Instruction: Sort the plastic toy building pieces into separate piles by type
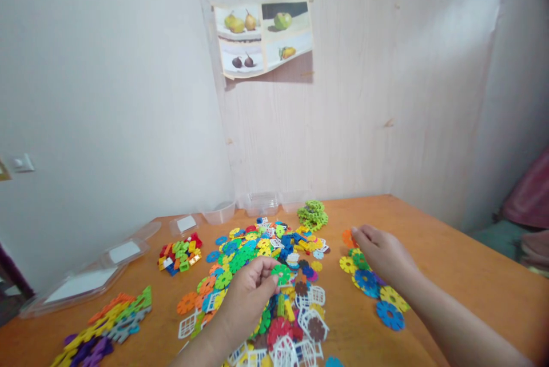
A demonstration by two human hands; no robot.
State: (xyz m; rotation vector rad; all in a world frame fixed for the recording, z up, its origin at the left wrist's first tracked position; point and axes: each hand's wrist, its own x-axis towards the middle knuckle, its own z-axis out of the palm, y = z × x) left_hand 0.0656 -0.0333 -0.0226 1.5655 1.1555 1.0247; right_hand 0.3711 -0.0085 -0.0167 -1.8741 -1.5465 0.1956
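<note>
A big heap of coloured plastic snowflake discs and white fence pieces covers the middle of the orange table. My left hand hovers over the heap and pinches a green disc between thumb and fingers. My right hand rests palm down on a smaller spread of discs to the right, its fingertips touching an orange disc.
A green disc stack lies at the back. Small bricks and joined flat pieces lie at the left. Clear plastic tubs and lids line the wall. A fruit picture hangs above.
</note>
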